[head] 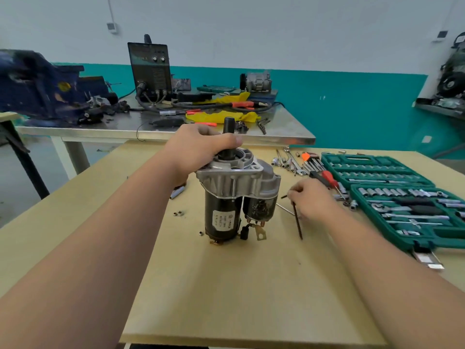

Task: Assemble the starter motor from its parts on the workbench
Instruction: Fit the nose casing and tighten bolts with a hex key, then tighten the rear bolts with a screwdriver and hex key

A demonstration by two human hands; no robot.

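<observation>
The starter motor (226, 197) stands upright in the middle of the wooden workbench (226, 285), its black body below a silver aluminium housing and a black shaft sticking up. My left hand (198, 144) grips the top of the housing around the shaft. My right hand (312, 200), to the right of the motor, holds a black L-shaped hex key (298, 225) whose long arm points down toward the bench. A thin long bolt (285, 209) lies between the motor and that hand.
An open green socket set (402, 197) lies at the right, with loose wrenches, hex keys and a red-handled screwdriver (327, 177) beside it. Small nuts (178, 214) and a sleeve (177, 192) lie left of the motor. Behind stands a steel table (276, 137) with a welder and a vise.
</observation>
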